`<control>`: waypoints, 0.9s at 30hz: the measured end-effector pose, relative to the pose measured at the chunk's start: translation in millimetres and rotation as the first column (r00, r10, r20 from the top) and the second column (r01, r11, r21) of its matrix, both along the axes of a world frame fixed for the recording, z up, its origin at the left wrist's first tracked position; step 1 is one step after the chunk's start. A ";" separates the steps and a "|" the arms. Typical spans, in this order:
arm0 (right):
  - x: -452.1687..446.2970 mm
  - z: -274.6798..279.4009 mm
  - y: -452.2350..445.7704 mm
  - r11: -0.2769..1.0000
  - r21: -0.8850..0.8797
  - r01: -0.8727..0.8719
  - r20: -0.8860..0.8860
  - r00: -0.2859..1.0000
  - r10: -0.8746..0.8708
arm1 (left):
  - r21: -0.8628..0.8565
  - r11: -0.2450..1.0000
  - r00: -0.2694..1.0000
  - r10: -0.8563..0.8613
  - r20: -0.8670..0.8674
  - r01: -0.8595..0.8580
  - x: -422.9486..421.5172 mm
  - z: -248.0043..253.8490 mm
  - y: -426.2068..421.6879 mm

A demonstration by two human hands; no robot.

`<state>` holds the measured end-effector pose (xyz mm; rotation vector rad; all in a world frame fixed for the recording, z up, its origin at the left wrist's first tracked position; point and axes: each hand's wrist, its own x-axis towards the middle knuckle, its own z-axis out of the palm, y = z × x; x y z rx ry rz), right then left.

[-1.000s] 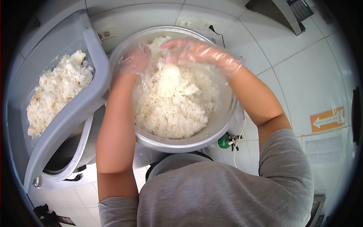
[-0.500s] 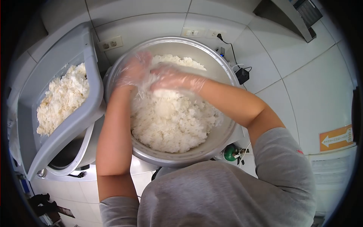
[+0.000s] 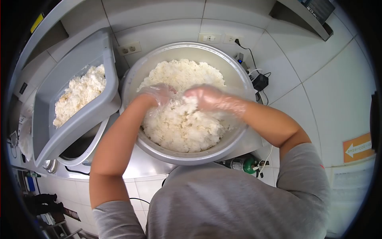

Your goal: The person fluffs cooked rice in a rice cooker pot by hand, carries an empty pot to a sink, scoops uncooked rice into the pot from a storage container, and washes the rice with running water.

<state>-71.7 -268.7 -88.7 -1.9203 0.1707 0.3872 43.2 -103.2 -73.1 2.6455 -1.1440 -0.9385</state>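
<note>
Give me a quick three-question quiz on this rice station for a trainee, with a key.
1. What covers the left hand and the right hand?
2. True or false: rice lies in both the round metal basin and the grey tub.
3. Pick one. The arrow on the orange sign is:
A) black
B) white
C) green

Key:
1. Clear plastic gloves
2. True
3. B
</note>
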 end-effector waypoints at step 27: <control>116.9 -15.8 -75.1 0.907 -0.378 -0.185 -0.134 0.980 0.144 | -0.037 0.967 0.958 0.255 0.131 -0.252 111.0 -45.3 -93.4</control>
